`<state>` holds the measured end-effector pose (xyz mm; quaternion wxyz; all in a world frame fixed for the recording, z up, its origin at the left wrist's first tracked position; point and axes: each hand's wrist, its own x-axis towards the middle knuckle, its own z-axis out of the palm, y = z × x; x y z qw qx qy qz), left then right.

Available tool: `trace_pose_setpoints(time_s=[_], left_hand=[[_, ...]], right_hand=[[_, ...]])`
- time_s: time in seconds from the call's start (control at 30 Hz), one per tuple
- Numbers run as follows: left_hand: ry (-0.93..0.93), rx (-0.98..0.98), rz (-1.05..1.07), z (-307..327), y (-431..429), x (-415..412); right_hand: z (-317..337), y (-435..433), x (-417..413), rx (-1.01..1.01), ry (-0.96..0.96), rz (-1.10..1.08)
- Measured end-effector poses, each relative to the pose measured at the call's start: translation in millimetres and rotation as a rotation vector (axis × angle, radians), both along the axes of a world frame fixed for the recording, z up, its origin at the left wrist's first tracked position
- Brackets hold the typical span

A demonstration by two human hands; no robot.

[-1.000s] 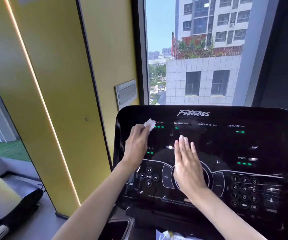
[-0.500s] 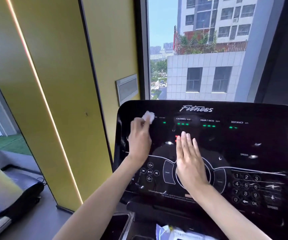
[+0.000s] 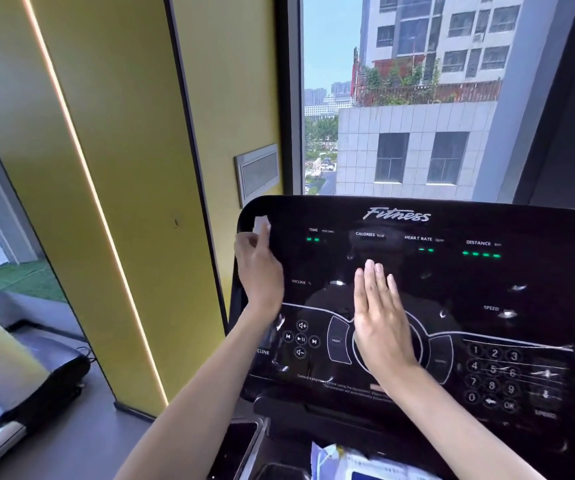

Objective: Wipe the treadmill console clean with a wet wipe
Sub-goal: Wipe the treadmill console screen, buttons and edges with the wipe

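Note:
The black glossy treadmill console (image 3: pixel 486 289) fills the lower right, with a "Fitness" logo, green readouts and a number pad. My left hand (image 3: pixel 260 271) is at the console's upper left corner, holding a small white wet wipe (image 3: pixel 262 225) pressed against the panel near the edge. My right hand (image 3: pixel 381 317) lies flat, fingers together, on the middle of the console over the round central dial, holding nothing.
A yellow wall (image 3: pixel 123 168) with a lit strip stands just left of the console. A window (image 3: pixel 400 98) behind shows buildings. A white packet (image 3: pixel 348 460) lies in the tray below the console. Another treadmill (image 3: pixel 19 386) sits at lower left.
My left hand has slid the wipe leftward from near the TIME readout to the console's upper left corner. My right hand has stayed flat on the centre.

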<state>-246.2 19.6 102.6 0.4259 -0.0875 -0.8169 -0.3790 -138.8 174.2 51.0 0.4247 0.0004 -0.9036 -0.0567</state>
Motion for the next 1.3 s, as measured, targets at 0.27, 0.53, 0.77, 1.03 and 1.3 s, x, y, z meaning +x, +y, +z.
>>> trace_pose_setpoints(time_s=[0.27, 0.53, 0.77, 1.03, 1.3], left_hand=[[-0.009, -0.062, -0.056, 0, -9, 1], [0.067, -0.162, -0.112, -17, -23, -8], [0.205, -0.419, -0.243, -27, -20, 0], [0.283, -0.512, -0.380, -6, 15, 6], [0.290, -0.342, -0.344, -9, 43, 17]], right_hand=[[-1, 0, 0, -0.002, -0.009, 0.003], [-2, 0, -4, -0.008, 0.006, -0.002], [-1, -1, -2, 0.003, -0.001, -0.002], [0, 1, 0, 0.027, -0.015, -0.003], [3, 5, 1, 0.007, -0.003, 0.021]])
